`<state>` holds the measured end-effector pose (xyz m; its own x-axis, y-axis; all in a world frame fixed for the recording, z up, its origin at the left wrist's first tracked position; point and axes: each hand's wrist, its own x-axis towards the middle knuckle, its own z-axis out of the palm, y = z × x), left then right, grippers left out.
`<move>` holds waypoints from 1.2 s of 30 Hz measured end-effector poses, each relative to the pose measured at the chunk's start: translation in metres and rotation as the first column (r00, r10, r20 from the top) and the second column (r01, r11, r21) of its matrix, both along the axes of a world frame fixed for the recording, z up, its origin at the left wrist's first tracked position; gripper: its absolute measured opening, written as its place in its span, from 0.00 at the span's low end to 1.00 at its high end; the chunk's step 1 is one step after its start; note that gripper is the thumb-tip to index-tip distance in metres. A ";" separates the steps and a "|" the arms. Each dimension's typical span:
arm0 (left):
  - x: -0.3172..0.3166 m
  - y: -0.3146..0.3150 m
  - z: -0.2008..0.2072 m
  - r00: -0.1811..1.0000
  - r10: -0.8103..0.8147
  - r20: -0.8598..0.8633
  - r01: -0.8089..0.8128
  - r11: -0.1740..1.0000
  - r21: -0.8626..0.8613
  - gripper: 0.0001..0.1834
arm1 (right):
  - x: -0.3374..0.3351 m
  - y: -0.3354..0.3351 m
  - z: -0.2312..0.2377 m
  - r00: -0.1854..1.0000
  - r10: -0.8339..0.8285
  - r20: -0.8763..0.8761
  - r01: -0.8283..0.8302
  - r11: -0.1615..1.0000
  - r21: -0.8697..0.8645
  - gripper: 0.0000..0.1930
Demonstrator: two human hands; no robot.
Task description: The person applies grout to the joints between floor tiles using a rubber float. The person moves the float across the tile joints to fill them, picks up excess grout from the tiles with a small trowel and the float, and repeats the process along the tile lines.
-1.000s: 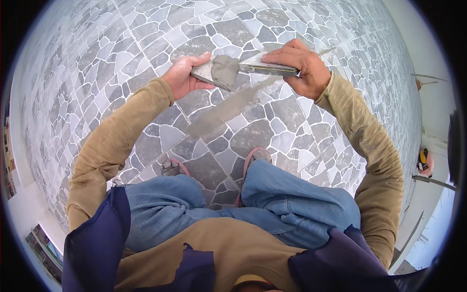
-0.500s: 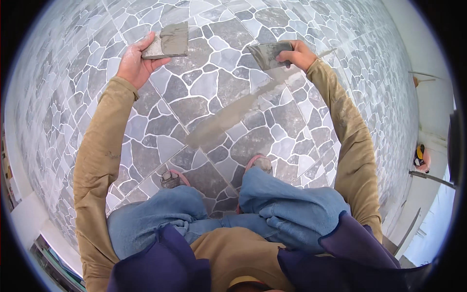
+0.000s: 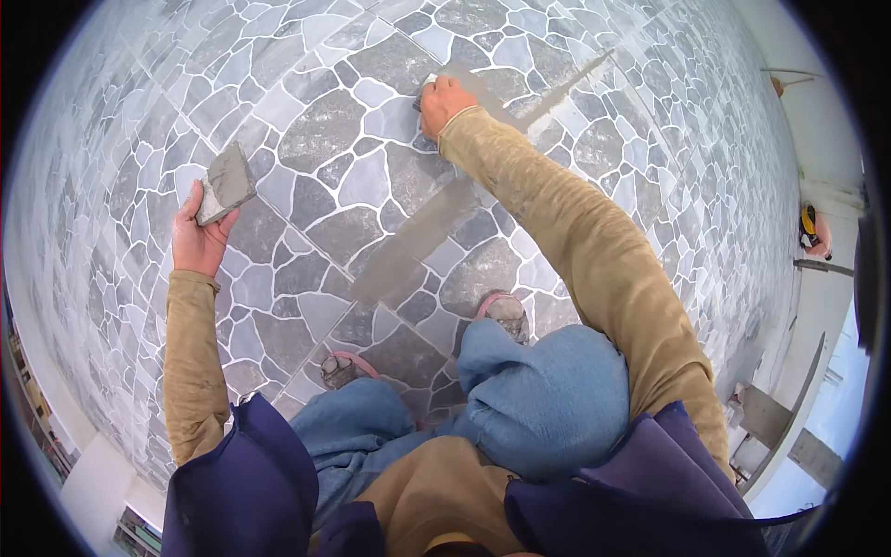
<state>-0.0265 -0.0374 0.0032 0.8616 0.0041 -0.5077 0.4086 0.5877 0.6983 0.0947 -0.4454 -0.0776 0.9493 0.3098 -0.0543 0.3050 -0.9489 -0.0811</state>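
My left hand grips a small flat grey slab by its near edge, above the floor. Wet grey paste coats much of the slab's top. Farther out and right of centre, my right hand is closed with its knuckles up over the stone-patterned tile floor. Its fingers wrap a flat rectangular spreader, mostly hidden beneath them. A smeared grey band of grout runs diagonally along a tile joint between that hand and my feet. Beyond the hand, a thinner grout streak continues along the same line.
My feet in pink-strapped sandals stand just below the grout band, with my bent knees close behind. A pale wall borders the floor at the right. A yellow-and-black object lies by that edge.
My right hand has swung left and turned knuckles up, hiding the spreader. My left hand has drawn back nearer and to the left, tilting the slab. Grout shows spread farther beyond the right hand.
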 end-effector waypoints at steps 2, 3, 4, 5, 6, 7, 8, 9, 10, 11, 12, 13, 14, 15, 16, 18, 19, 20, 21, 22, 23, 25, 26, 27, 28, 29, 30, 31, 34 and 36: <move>0.006 0.001 0.002 0.999 -0.008 0.041 0.009 1.000 -0.007 0.20 | 0.017 0.005 0.022 1.000 0.007 -0.012 -0.006 1.000 0.009 0.20; 0.005 0.005 0.005 0.998 -0.007 0.057 0.008 1.000 -0.013 0.20 | 0.023 0.011 0.027 0.999 0.024 -0.048 -0.023 1.000 0.021 0.20; 0.003 0.012 0.008 0.998 -0.017 0.058 0.016 1.000 0.012 0.20 | 0.031 0.022 0.030 0.999 0.017 -0.046 -0.015 0.999 0.047 0.20; 0.002 0.017 0.013 0.997 0.000 0.072 -0.001 1.000 0.010 0.20 | 0.043 0.029 0.031 0.999 -0.018 0.045 0.019 1.000 -0.020 0.18; 0.004 0.017 0.014 0.996 0.013 0.086 -0.012 1.000 -0.003 0.20 | 0.055 0.037 0.021 0.995 -0.046 0.092 0.051 0.997 -0.054 0.18; 0.007 0.012 0.013 0.996 -0.016 0.092 0.016 1.000 -0.006 0.20 | 0.067 0.038 0.011 0.987 -0.080 0.142 0.095 0.991 -0.097 0.17; 0.019 -0.011 0.007 0.992 -0.050 0.112 0.058 0.996 -0.072 0.20 | 0.073 0.022 -0.018 0.958 -0.256 0.133 0.257 0.966 0.004 0.16; 0.025 -0.024 0.001 0.990 -0.064 0.126 0.080 0.989 -0.126 0.20 | 0.077 0.010 -0.034 0.908 -0.404 0.107 0.393 0.912 0.116 0.16; 0.016 -0.011 0.000 0.992 -0.042 0.121 0.058 0.990 -0.129 0.20 | 0.071 0.033 -0.032 0.915 -0.391 0.096 0.378 0.917 0.131 0.16; 0.007 0.006 0.003 0.993 -0.008 0.122 0.021 0.994 -0.104 0.20 | 0.056 0.068 -0.018 0.962 -0.272 -0.013 0.272 0.956 0.112 0.16; 0.003 0.018 0.006 0.992 -0.005 0.125 0.015 0.996 -0.083 0.20 | 0.050 0.089 0.002 0.981 -0.157 -0.113 0.168 0.981 0.096 0.16; -0.002 0.024 0.005 0.993 -0.008 0.117 0.016 0.997 -0.070 0.20 | 0.055 0.091 0.019 0.990 -0.107 -0.096 0.116 0.989 0.091 0.16; -0.007 0.028 0.007 0.994 0.013 0.105 -0.007 0.998 -0.056 0.20 | 0.061 0.085 0.034 0.995 -0.051 -0.090 0.059 0.994 0.088 0.17; -0.007 0.029 0.011 0.996 0.026 0.090 -0.023 0.999 -0.035 0.20 | 0.072 0.067 0.044 0.999 0.044 -0.012 -0.044 0.999 -0.004 0.19; -0.006 0.029 0.013 0.996 0.035 0.077 -0.033 0.999 -0.019 0.20 | 0.082 0.048 0.052 0.988 0.141 0.064 -0.133 0.985 -0.108 0.23; -0.004 0.022 0.008 0.998 0.004 0.064 -0.002 1.000 -0.029 0.20 | 0.098 0.000 0.049 0.963 0.250 0.106 -0.226 0.954 -0.195 0.25; -0.002 0.018 0.009 0.996 -0.024 0.082 0.027 0.999 -0.037 0.20 | 0.103 -0.020 0.046 0.952 0.293 0.083 -0.273 0.942 -0.196 0.26; 0.000 0.012 0.008 0.994 -0.048 0.094 0.053 0.997 -0.058 0.19 | 0.103 -0.040 0.042 0.945 0.324 0.040 -0.311 0.931 -0.190 0.27; -0.002 0.013 0.008 0.995 -0.042 0.088 0.048 0.997 -0.060 0.19 | 0.099 -0.053 0.038 0.931 0.365 -0.003 -0.360 0.916 -0.175 0.28; -0.003 0.015 0.007 0.996 -0.022 0.083 0.026 0.999 -0.048 0.19 | 0.093 -0.069 0.033 0.915 0.401 -0.044 -0.402 0.902 -0.159 0.29; -0.003 0.016 0.003 0.997 -0.002 0.081 0.005 0.999 -0.041 0.19 | 0.086 -0.087 0.030 0.900 0.427 -0.084 -0.435 0.888 -0.150 0.31; -0.005 0.018 0.000 0.997 0.007 0.075 -0.004 0.999 -0.037 0.19 | 0.067 -0.128 0.025 0.871 0.465 -0.156 -0.485 0.864 -0.135 0.33; -0.005 0.021 -0.001 0.997 0.014 0.073 -0.012 1.000 -0.025 0.19 | 0.055 -0.145 0.025 0.855 0.481 -0.193 -0.508 0.852 -0.124 0.34; -0.005 0.025 -0.003 0.997 0.022 0.077 -0.020 0.999 -0.027 0.19 | 0.046 -0.162 0.027 0.852 0.481 -0.208 -0.510 0.852 -0.119 0.33; -0.008 0.032 -0.004 0.997 0.037 0.073 -0.034 0.999 -0.035 0.19 | 0.035 -0.164 0.029 0.845 0.488 -0.221 -0.518 0.849 -0.105 0.32; -0.010 0.041 -0.005 0.996 0.051 0.074 -0.048 0.998 -0.041 0.19 | 0.030 -0.153 0.038 0.839 0.502 -0.211 -0.529 0.842 -0.101 0.32; -0.010 0.048 -0.006 0.994 0.068 0.084 -0.065 0.997 -0.029 0.19 | 0.029 -0.142 0.052 0.891 0.348 -0.291 -0.401 0.904 -0.147 0.30; -0.012 0.057 -0.007 0.992 0.078 0.099 -0.074 0.996 -0.046 0.19 | 0.034 -0.127 0.059 0.914 0.188 -0.360 -0.272 0.941 -0.199 0.27; 0.011 0.038 -0.026 0.992 0.046 0.117 -0.032 0.992 -0.123 0.19 | 0.087 -0.111 0.047 0.986 0.086 -0.142 -0.094 0.994 -0.054 0.14; 0.009 0.044 -0.027 0.992 0.080 0.094 -0.071 0.992 -0.101 0.19 | 0.109 -0.040 0.048 0.998 -0.001 -0.057 0.000 1.000 -0.018 0.11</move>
